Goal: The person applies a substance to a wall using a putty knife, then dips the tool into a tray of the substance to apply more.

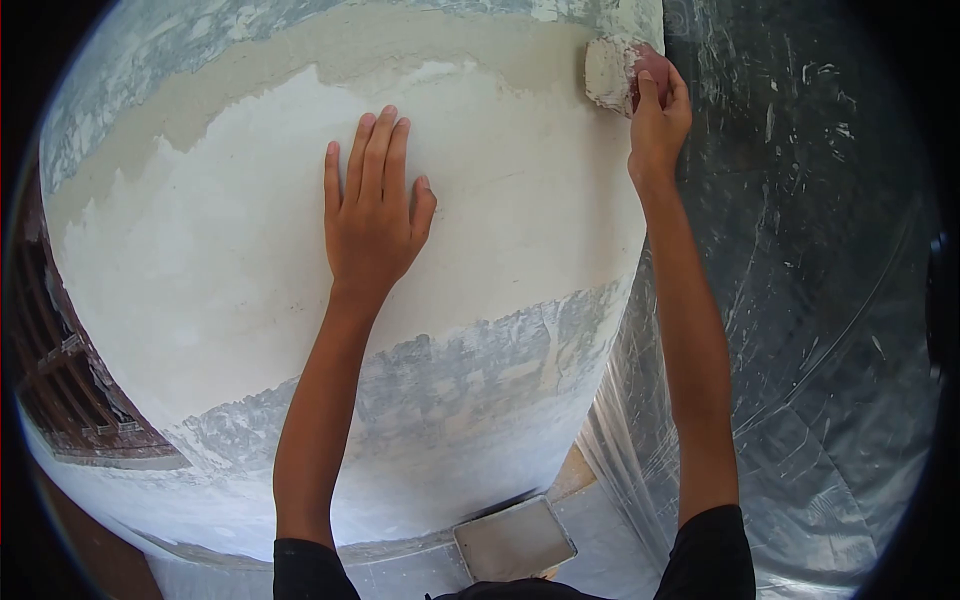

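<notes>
My left hand (375, 210) lies flat on the pale plastered wall (240, 230), its fingers stretched upward and the thumb out to the side. At the upper right edge of the wall, my right hand (660, 120) grips a reddish pad (648, 78), thumb on its near face. Thick cream-coloured plaster cakes the pad's left part, which overlaps the wall near its corner; I cannot tell exactly what kind of tool it is. Around the smooth white patch runs a damp beige band (400, 37) above and a rough grey strip (440, 375) below.
Dark plastic sheeting (810, 300), splashed with white, hangs to the right of the wall edge. On the floor below stands a rectangular tray (513, 540) with greyish contents. A brown window grille (60, 360) is at the left.
</notes>
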A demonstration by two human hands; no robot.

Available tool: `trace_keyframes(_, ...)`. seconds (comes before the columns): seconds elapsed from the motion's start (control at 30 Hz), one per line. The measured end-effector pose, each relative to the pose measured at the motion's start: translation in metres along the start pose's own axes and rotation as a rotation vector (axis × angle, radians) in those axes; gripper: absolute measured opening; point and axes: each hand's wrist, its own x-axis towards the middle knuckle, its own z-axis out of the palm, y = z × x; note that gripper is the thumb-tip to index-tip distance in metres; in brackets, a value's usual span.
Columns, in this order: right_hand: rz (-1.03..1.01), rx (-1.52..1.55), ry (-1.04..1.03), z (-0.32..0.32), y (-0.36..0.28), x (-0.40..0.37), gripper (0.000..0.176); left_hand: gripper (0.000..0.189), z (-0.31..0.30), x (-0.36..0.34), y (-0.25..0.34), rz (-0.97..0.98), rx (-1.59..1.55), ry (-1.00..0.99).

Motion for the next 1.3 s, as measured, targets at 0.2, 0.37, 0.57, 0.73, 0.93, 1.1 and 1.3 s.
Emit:
trace_keyframes(0.2, -0.174, -0.22, -0.272, 0.017, 0.015, -0.014, 0.046, 0.056, 0.0, -0.001, -0.002, 0.005, -0.008, 0.0)
trace_keyframes(0.37, -0.012, -0.143, 0.014, -0.016, 0.026, 0.013, 0.042, 0.057, 0.0, -0.001, -0.001, 0.0, 0.003, -0.001)
trace_keyframes(0.57, -0.024, -0.008, 0.046, -0.008, 0.011, 0.003, 0.041, 0.057, 0.001, 0.0, 0.0, -0.003, 0.006, 0.002)
trace_keyframes(0.73, -0.1, -0.134, -0.274, 0.011, 0.014, -0.01, 0.045, 0.057, 0.0, -0.001, -0.001, -0.002, -0.001, 0.004)
trace_keyframes(0.93, 0.062, -0.036, 0.071, -0.009, 0.023, 0.003, 0.038, 0.057, 0.0, -0.001, 0.001, -0.012, 0.004, -0.006)
trace_keyframes(1.1, 0.066, 0.072, -0.105, 0.002, 0.006, -0.019, 0.041, 0.056, 0.0, 0.0, 0.0, -0.007, 0.002, -0.003)
trace_keyframes(1.3, 0.033, -0.065, -0.061, 0.0, 0.017, -0.012, 0.044, 0.056, -0.001, -0.001, -0.001, -0.001, -0.013, 0.001)
